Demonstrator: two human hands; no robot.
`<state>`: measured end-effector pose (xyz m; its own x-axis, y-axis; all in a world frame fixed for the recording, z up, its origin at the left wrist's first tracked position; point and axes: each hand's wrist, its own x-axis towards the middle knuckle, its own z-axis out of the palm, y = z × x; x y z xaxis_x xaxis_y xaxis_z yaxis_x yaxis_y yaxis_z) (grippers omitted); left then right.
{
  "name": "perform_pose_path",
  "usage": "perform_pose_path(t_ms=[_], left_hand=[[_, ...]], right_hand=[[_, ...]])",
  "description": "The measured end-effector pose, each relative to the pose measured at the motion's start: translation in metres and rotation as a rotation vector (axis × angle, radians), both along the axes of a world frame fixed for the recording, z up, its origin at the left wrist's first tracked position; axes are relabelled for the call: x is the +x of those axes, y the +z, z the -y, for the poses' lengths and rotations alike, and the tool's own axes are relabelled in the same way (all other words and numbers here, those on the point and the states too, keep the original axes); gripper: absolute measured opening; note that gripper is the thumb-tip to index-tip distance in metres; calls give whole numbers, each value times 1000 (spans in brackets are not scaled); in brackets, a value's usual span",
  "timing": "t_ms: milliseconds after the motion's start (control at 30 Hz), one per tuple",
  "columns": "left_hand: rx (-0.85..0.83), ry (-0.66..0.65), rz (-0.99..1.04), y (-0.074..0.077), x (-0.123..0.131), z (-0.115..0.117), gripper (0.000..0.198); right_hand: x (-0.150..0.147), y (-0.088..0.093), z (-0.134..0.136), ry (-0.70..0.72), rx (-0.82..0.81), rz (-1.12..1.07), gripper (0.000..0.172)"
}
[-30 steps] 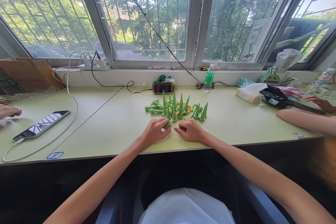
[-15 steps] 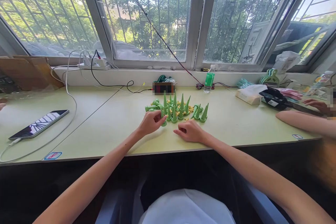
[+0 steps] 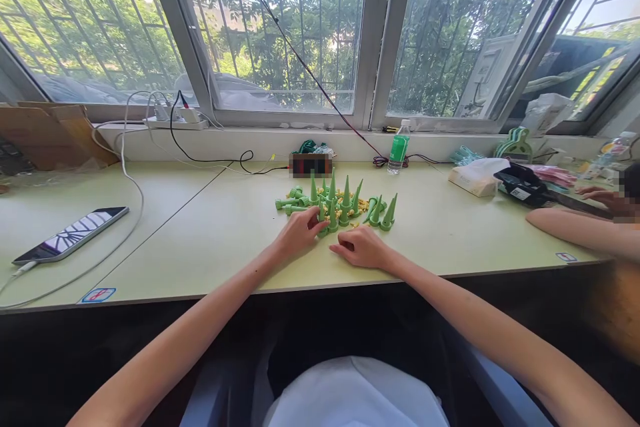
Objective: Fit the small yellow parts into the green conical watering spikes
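In the head view, green pointed cones with collared bases (image 3: 345, 207) stand upright in a cluster at the middle of the table. Small yellow pieces (image 3: 367, 205) lie scattered among them, and several green cones (image 3: 295, 200) lie on their sides at the left. My left hand (image 3: 300, 230) is closed at the front of the cluster, its thumb and fingers around a green cone (image 3: 323, 217). Just right of it, my right hand (image 3: 364, 247) rests on the table, fingers curled in. Whatever is inside that curl, if anything, is hidden.
A phone (image 3: 70, 235) on a white cable lies at the left. Behind the cones sit a small box (image 3: 311, 165) and a water bottle (image 3: 399, 148). To the right are a tissue pack (image 3: 477, 180), a black object (image 3: 523, 185) and another person's arm (image 3: 575, 227).
My left hand has moved right and slightly forward, closer to the standing cones. My right hand stays in nearly the same place. The view has shifted a little.
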<state>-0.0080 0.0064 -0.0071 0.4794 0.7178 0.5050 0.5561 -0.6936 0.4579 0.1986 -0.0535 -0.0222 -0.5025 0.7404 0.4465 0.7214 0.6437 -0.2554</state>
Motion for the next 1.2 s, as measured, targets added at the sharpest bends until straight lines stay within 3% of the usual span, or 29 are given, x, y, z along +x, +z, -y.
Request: perform_pose_path(t_ms=[200, 400, 600, 733, 800, 967, 1200], left_hand=[[-53, -7, 54, -5, -1, -2, 22], [-97, -21, 80, -8, 0, -2, 26], [-50, 23, 93, 3, -5, 3, 24], [56, 88, 116, 16, -24, -14, 18], [108, 132, 65, 21, -36, -28, 14], [130, 134, -225, 18, -56, -55, 26], [82, 179, -294, 3, -54, -51, 23]], right_hand=[[0, -1, 0, 3, -17, 7, 38], [1, 0, 0, 10, -18, 3, 38], [0, -1, 0, 1, -3, 14, 37], [0, -2, -1, 2, 16, 23, 39], [0, -1, -1, -2, 11, 33, 40], [0, -1, -1, -8, -1, 52, 41], [1, -2, -2, 4, 6, 37, 42]])
